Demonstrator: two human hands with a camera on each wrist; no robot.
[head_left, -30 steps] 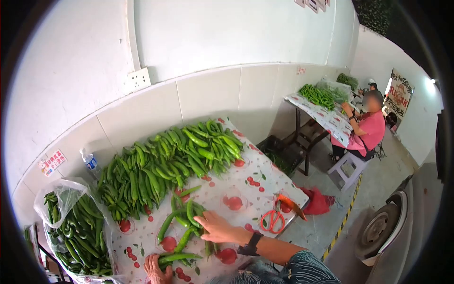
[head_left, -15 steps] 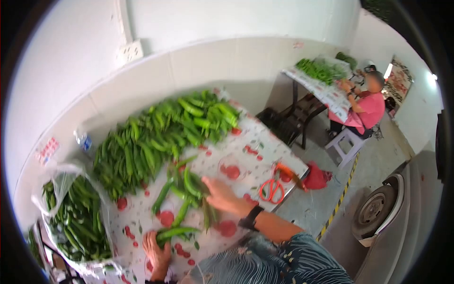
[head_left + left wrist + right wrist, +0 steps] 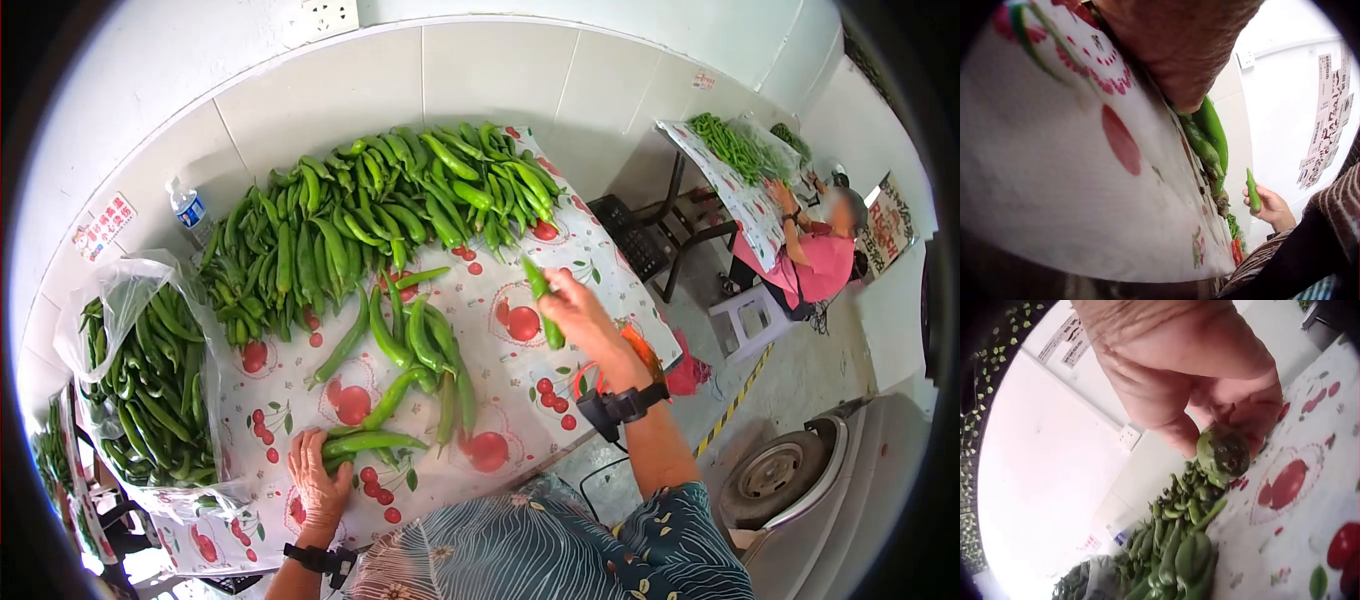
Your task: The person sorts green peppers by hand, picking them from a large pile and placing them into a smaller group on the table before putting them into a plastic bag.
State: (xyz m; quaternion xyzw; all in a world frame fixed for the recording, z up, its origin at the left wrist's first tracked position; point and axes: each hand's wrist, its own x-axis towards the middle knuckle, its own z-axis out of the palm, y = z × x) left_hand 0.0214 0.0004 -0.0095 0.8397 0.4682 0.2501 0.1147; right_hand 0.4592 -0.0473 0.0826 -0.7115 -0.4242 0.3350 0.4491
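Note:
In the head view my right hand [image 3: 580,312] pinches one long green pepper [image 3: 545,305] above the right half of the table. The right wrist view shows the blunt end of this pepper [image 3: 1224,454] between thumb and fingers. At the table's front, my left hand [image 3: 320,480] grips the ends of a couple of green peppers [image 3: 380,440], which lie on the cloth. The left wrist view has these peppers [image 3: 1209,140] sticking out beyond the hand. Between the hands and the large heap lies a loose group of green peppers [image 3: 425,340].
A big heap of green peppers [image 3: 320,235] lines the wall side of the table. At left stands a clear plastic bag [image 3: 215,370] full of peppers, with a water bottle [image 3: 188,208] behind it. Orange-handled scissors [image 3: 585,378] lie partly behind my right wrist. A person [image 3: 810,255] sits at another table.
My right hand has lifted a pepper from the loose group and moved right and away with it. The left hand stays on its peppers. The head view has shifted.

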